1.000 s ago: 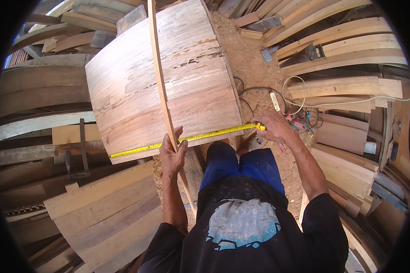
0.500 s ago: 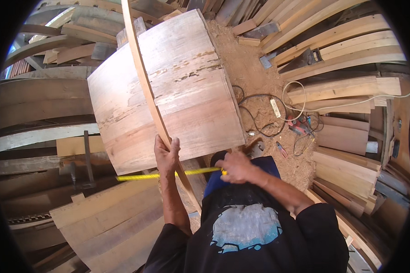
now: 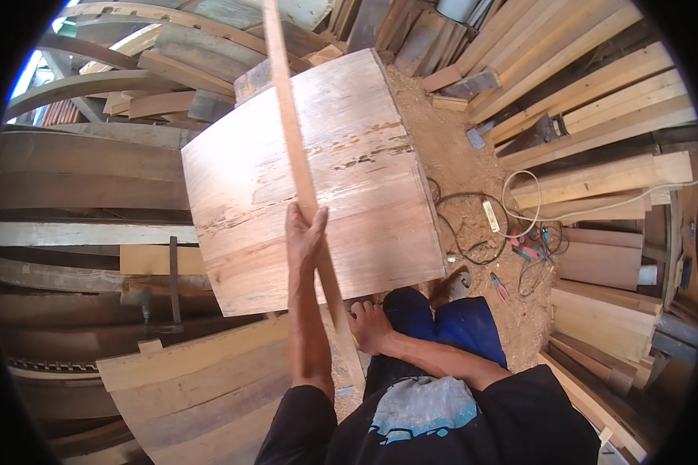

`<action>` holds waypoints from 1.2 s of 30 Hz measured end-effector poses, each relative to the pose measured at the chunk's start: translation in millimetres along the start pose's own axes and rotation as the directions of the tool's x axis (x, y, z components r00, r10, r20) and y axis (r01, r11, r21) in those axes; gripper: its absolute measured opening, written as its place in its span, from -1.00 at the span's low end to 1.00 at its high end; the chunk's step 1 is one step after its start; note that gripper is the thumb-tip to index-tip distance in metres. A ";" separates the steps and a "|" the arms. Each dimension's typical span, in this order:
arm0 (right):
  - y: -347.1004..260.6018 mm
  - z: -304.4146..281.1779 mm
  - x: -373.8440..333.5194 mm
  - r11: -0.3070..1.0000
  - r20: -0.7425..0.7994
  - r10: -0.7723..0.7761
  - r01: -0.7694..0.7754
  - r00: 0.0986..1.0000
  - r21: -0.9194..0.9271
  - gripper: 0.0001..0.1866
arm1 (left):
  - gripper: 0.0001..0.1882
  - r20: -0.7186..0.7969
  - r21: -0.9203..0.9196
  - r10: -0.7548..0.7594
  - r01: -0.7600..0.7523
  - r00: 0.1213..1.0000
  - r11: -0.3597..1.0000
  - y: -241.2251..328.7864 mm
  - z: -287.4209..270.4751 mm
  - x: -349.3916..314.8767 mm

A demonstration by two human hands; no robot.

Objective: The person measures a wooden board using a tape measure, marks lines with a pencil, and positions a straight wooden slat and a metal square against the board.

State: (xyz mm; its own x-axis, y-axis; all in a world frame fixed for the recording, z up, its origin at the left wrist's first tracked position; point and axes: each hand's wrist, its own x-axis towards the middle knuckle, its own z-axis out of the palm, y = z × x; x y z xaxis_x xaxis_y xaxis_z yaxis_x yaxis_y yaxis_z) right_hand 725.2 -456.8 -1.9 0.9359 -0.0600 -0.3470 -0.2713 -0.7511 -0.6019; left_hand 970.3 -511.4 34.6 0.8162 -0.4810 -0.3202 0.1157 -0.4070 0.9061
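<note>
My left hand point(image 3: 305, 239) is wrapped round a long, thin wooden strip point(image 3: 291, 136). The strip runs from the top of the view down past my forearm, slanting across a broad panel of pale planks point(image 3: 372, 221) with dark pitted marks. Close to the strip's lower part, my right hand point(image 3: 373, 328) is closed on a tape measure point(image 3: 354, 339). Only a small yellow bit of the tape measure shows beside the fingers, and no drawn-out blade can be seen. My right forearm crosses in front of my body.
Stacked boards point(image 3: 597, 182) line the right side, with a handsaw point(image 3: 537, 136) on them. Cables, a red power tool point(image 3: 526, 245) and pliers point(image 3: 499, 287) lie on the sawdust-covered floor. Another plank panel point(image 3: 202, 387) and a clamp point(image 3: 174, 283) are at the left.
The yellow blade stretched leftward earlier; now it is out of sight. My right hand has moved left and down towards the strip. My left hand still grips the strip; the view has shifted.
</note>
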 end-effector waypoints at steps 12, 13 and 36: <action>84.6 -30.1 -64.7 0.587 0.166 0.171 -0.236 0.971 0.774 -0.55 | -0.74 0.101 -0.077 -0.048 0.056 0.994 0.995 -9.9 68.6 62.4; 79.3 -46.7 -72.2 0.440 0.200 0.062 -0.206 0.978 0.874 -0.53 | -0.74 0.100 -0.075 -0.044 0.052 0.994 0.996 -10.7 72.0 66.7; 103.8 -74.1 -68.8 0.537 -0.106 0.696 -0.416 0.711 0.734 -0.51 | -0.18 0.166 0.700 0.525 -0.475 0.834 0.533 -17.4 176.0 163.2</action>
State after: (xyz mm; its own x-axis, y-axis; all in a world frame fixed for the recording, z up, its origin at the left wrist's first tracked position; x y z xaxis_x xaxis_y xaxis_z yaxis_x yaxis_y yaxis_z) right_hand 649.3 -579.3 12.8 0.5002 -0.6349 -0.5889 -0.6998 0.1042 -0.7067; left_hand 1001.8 -719.4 -82.1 0.6477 -0.7443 0.1629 -0.7225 -0.5322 0.4413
